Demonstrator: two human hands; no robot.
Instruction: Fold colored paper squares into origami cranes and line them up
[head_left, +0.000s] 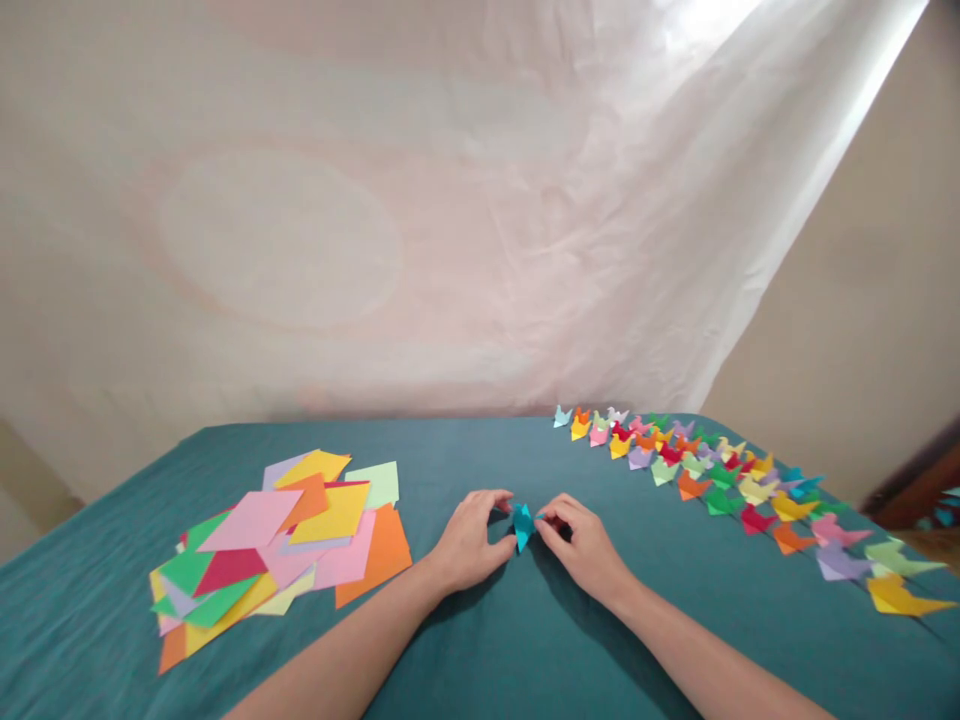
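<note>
A small teal folded paper piece [522, 524] sits on the teal cloth between my two hands. My left hand [471, 538] rests on the cloth with its fingertips pinching the piece's left side. From the right, my right hand [582, 542] pinches the other side with curled fingers. Both forearms reach in from the bottom edge.
A loose pile of coloured paper squares [277, 545] lies left of my hands. Several finished folded paper birds [720, 475] in many colours stand in rows along the right side of the table [525, 650]. A pale sheet [450, 200] hangs behind the table.
</note>
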